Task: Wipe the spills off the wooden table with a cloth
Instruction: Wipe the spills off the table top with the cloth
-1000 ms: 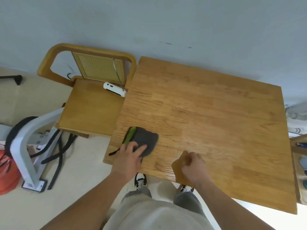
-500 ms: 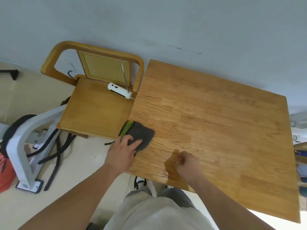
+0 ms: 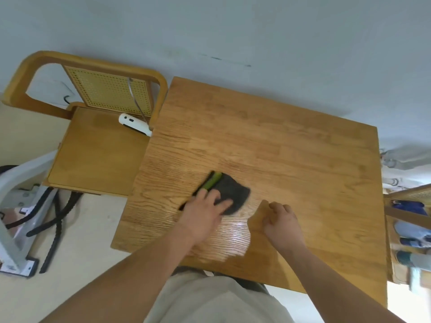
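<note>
Presently, a dark grey cloth [image 3: 235, 194] is pressed flat against the wooden desk [image 3: 314, 148] by the left hand [image 3: 205, 213]. The grip of that hand is wide: its fingers [image 3: 224, 202] are laid nearly straight over the near part of the cloth, and nothing is curled round it. A bright green strip [image 3: 213, 180] is seen along the cloth's far left edge, just beyond the fingertips. The cloth is placed left of the desk's middle, somewhat toward the near edge.

The right hand [image 3: 281, 220] is rested on the desk just right of the cloth, apart from it. Its grip is narrow, the fingers being curled toward the palm, and no object is seen to be held.

A wet sheen [image 3: 233, 238] is shown on the wood between the two forearms, near the front edge, where light is reflected from the grain.

A wooden chair [image 3: 98, 155] with a cane back is set against the desk's left side, and a white device [image 3: 133, 122] is laid on its seat by the backrest, close to the desk's edge. On the floor [image 3: 88, 229] to the left, a white frame [image 3: 23, 173] and black cables [image 3: 56, 220] are seen. A pale wall [image 3: 233, 31] is met by the desk's far edge. At the right border, blurred items on a wooden shelf [image 3: 407, 215] are glimpsed, too smeared to be named.
</note>
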A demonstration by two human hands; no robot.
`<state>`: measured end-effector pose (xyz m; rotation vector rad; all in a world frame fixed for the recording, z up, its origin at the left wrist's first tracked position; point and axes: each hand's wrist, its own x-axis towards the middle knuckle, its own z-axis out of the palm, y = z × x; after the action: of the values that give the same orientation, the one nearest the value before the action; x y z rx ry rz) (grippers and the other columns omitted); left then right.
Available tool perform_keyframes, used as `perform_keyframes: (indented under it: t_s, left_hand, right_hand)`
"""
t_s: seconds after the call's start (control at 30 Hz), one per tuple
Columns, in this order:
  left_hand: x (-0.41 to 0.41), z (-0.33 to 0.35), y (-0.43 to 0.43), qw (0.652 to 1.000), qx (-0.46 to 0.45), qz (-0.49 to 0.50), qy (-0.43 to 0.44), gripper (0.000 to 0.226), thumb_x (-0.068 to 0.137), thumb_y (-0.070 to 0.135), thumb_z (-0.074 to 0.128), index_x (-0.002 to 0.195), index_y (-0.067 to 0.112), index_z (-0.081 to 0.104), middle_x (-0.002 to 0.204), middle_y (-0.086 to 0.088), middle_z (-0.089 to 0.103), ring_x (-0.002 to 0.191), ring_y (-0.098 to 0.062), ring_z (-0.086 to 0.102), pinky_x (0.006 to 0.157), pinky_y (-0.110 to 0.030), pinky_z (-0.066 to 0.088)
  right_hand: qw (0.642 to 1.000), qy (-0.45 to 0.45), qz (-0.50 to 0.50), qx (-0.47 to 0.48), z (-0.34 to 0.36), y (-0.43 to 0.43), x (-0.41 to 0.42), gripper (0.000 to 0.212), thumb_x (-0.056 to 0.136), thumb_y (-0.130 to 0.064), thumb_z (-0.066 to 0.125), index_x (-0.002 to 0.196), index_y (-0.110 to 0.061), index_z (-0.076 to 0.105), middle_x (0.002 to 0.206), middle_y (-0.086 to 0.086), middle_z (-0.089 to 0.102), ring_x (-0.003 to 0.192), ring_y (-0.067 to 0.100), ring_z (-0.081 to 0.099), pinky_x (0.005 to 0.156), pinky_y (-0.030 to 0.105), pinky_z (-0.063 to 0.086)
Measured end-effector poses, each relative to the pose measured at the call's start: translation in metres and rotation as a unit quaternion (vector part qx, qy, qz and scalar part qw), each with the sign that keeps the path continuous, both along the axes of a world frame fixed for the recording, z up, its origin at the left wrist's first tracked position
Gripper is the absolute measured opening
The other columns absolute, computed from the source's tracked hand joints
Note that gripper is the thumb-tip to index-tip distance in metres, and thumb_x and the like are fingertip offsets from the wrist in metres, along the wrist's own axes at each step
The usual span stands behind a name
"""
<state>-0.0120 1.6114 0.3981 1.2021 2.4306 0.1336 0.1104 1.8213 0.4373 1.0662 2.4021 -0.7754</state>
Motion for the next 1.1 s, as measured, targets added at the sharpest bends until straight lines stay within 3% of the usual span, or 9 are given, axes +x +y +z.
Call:
perform_keyframes:
  t_s: [0.07,0.13,0.2,0.33,0.4,0.57,0.73,0.83,1.1]
  left_hand:
    - [0.001,0.004,0.025,0.981,-0.008,0.196,0.003,0.052,0.103,0.041,0.044,0.153,0.037,0.032,0.130,-0.001,0.033,0.113,-0.026,0.035,0.083,-0.038,0.052]
    - [0.017,0.011,0.060,0.954,-0.025,0.300,0.002,0.054,0.104,0.040,0.042,0.156,0.034,0.026,0.133,-0.004,0.032,0.113,-0.028,0.036,0.082,-0.037,0.052]
    - [0.041,0.016,0.090,0.962,-0.028,0.270,-0.017,0.057,0.105,0.040,0.041,0.158,0.033,0.021,0.136,-0.006,0.032,0.115,-0.031,0.037,0.082,-0.039,0.052]
    - [0.059,0.009,0.098,0.999,0.032,-0.023,-0.030,0.051,0.100,0.038,0.047,0.150,0.035,0.035,0.128,-0.003,0.042,0.112,-0.029,0.043,0.075,-0.044,0.053]
    - [0.036,0.002,0.094,0.996,0.026,-0.080,-0.010,0.050,0.101,0.038,0.048,0.149,0.038,0.035,0.127,-0.001,0.042,0.113,-0.027,0.042,0.078,-0.044,0.051]
    - [0.010,0.016,0.104,0.988,-0.023,0.151,0.001,0.056,0.102,0.037,0.048,0.154,0.036,0.029,0.136,-0.003,0.035,0.118,-0.030,0.037,0.085,-0.044,0.050]
    - [-0.015,0.020,0.077,0.979,0.112,0.106,-0.130,0.051,0.100,0.042,0.047,0.150,0.032,0.045,0.140,0.009,0.047,0.122,-0.016,0.046,0.095,-0.036,0.053]
    - [-0.058,0.015,0.026,0.973,0.140,0.165,-0.083,0.038,0.100,0.029,0.051,0.136,0.025,0.061,0.134,0.007,0.054,0.118,-0.014,0.053,0.097,-0.035,0.052]
    - [-0.135,0.008,-0.098,0.965,0.137,0.219,-0.038,0.037,0.095,0.016,0.060,0.131,0.021,0.065,0.133,0.007,0.054,0.114,-0.014,0.058,0.085,-0.038,0.059]
  right_hand:
    - [1.000,0.015,0.000,-0.015,-0.002,0.017,0.001,0.048,0.097,-0.022,0.055,0.145,-0.017,0.051,0.142,0.005,0.049,0.130,0.030,0.048,0.103,0.042,0.048]
    - [0.999,0.026,0.002,-0.026,-0.003,0.032,0.003,0.047,0.097,-0.023,0.055,0.144,-0.018,0.051,0.141,0.004,0.050,0.128,0.028,0.050,0.099,0.041,0.050]
    - [0.999,0.035,-0.007,-0.034,-0.003,0.044,0.005,0.047,0.097,-0.023,0.055,0.144,-0.020,0.052,0.139,0.001,0.051,0.126,0.027,0.052,0.097,0.041,0.052]
    - [0.996,0.084,-0.019,-0.038,-0.005,0.062,0.007,0.032,0.096,-0.018,0.055,0.128,-0.019,0.059,0.121,0.003,0.054,0.113,0.030,0.056,0.088,0.039,0.050]
    - [0.994,0.097,-0.025,-0.032,-0.006,0.067,0.004,0.030,0.096,-0.016,0.055,0.126,-0.018,0.058,0.119,0.002,0.052,0.112,0.030,0.054,0.085,0.040,0.050]
    - [0.992,0.119,0.038,-0.005,-0.008,0.055,-0.017,0.044,0.097,-0.020,0.057,0.140,-0.019,0.050,0.137,0.002,0.044,0.128,0.024,0.044,0.084,0.029,0.046]
    - [0.976,0.141,0.163,0.033,-0.009,0.018,-0.055,0.050,0.100,-0.036,0.053,0.146,-0.019,0.048,0.150,0.005,0.037,0.139,0.027,0.034,0.106,0.043,0.049]
    - [0.966,0.069,0.239,0.070,-0.016,-0.003,-0.077,0.062,0.101,-0.053,0.045,0.155,-0.024,0.039,0.154,0.007,0.036,0.145,0.032,0.030,0.117,0.049,0.035]
    - [0.989,0.013,0.065,0.129,-0.044,-0.085,-0.125,0.066,0.103,-0.057,0.037,0.161,-0.030,0.024,0.162,0.015,0.024,0.148,0.037,0.012,0.123,0.058,0.008]
